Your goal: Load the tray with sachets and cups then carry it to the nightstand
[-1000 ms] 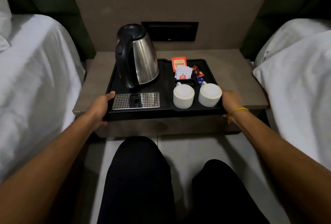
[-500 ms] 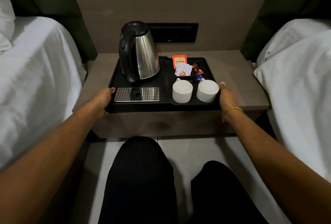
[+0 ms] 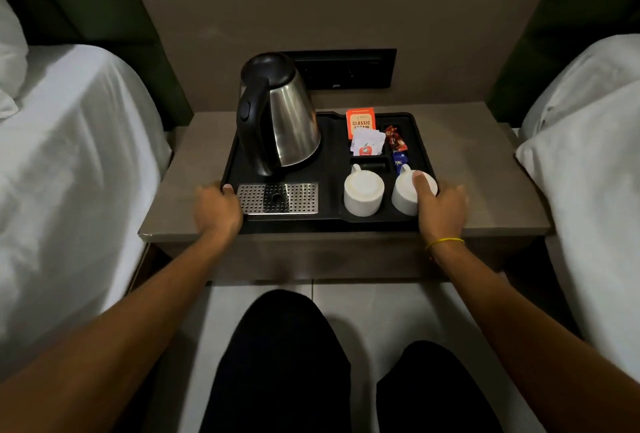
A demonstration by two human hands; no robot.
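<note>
- The black plastic tray (image 3: 332,221) rests flat on the grey-brown nightstand (image 3: 474,162), near its front edge.
- The left hand (image 3: 216,211) grips the tray's front-left corner.
- The right hand (image 3: 440,209) holds the front-right corner, thumb on the right of two upturned white ceramic cups (image 3: 363,192).
- Coloured paper sachets (image 3: 367,143) sit in the tray's rear-right compartments.

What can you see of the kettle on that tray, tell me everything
The kettle stands upright in the back left part of the black tray on the nightstand. Its body looks like brushed steel, tapering upward, with a black lid that is closed and a black handle facing the camera, slightly left. Neither hand touches it. The perforated metal drip grate lies just in front of it.
</note>
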